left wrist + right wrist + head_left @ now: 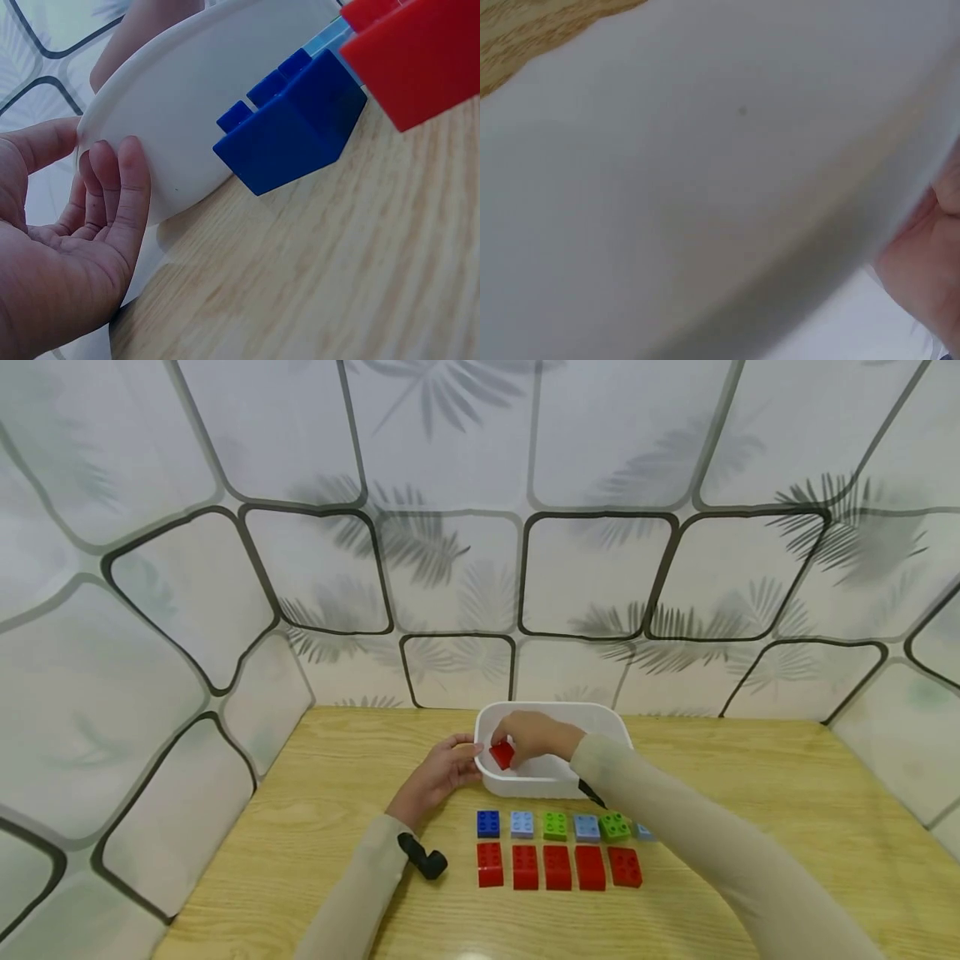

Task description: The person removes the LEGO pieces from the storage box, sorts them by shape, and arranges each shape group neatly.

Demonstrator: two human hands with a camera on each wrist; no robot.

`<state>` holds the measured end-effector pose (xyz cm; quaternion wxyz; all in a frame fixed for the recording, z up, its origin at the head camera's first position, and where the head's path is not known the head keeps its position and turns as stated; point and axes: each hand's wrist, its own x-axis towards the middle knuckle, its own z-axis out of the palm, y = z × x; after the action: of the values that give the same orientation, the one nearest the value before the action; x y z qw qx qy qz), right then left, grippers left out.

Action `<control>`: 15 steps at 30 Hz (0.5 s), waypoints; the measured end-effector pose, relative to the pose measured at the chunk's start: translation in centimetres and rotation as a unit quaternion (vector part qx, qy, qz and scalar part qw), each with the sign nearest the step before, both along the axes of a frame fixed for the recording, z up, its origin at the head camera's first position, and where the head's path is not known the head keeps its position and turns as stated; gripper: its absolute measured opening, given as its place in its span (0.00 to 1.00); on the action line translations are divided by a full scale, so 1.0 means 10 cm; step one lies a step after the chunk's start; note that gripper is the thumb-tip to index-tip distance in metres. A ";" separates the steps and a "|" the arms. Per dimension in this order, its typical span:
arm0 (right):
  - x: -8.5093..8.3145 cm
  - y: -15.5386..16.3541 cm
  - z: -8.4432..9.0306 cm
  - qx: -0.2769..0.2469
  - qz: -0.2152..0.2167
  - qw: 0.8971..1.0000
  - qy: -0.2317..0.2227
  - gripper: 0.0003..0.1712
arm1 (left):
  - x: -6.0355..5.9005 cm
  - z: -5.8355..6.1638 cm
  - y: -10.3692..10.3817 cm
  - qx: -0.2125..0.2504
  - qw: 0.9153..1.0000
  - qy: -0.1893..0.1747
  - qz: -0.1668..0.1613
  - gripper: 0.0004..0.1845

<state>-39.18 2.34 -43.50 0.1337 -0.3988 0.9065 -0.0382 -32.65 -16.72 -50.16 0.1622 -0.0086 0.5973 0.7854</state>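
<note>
My left hand (pixel 442 770) holds the left end of a white plastic tub (pixel 525 787). In the left wrist view, that hand's thumb is at the tub's rim and its fingertips bend against the outer wall. Inside the tub, near its left end, my right hand (pixel 534 735) grips a red toy brick (pixel 502 755), seen in the head view and partly covered by the fingers. The right wrist view is mostly filled by the tub's wall (pixel 667 150); only part of the right hand (pixel 926 262) shows at the edge, and the brick is hidden there.
In front of the tub stands a row of small studded bricks: a dark blue brick (pixel 488 824), plus light blue and green ones. Nearer lies a row of several red bricks (pixel 557 867). The right sleeve partly hides the row's right end. A patterned curtain (pixel 465 568) borders the wooden table (pixel 360 735).
</note>
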 end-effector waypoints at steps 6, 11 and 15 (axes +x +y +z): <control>-0.03 0.02 0.00 0.002 0.002 1.000 0.005 0.22 | -0.01 0.02 0.01 -0.002 1.000 -0.008 0.006 0.18; -0.04 0.02 -0.02 -0.002 0.012 1.000 0.011 0.20 | -0.01 0.01 0.01 -0.002 1.000 -0.001 0.000 0.18; -0.05 0.02 -0.02 -0.005 0.006 1.000 0.015 0.20 | 0.00 0.01 0.00 -0.001 1.000 0.002 -0.007 0.18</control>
<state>-39.64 2.55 -43.72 0.1184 -0.4056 0.9056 -0.0357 -32.62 -16.73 -50.03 0.1662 -0.0027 0.5986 0.7836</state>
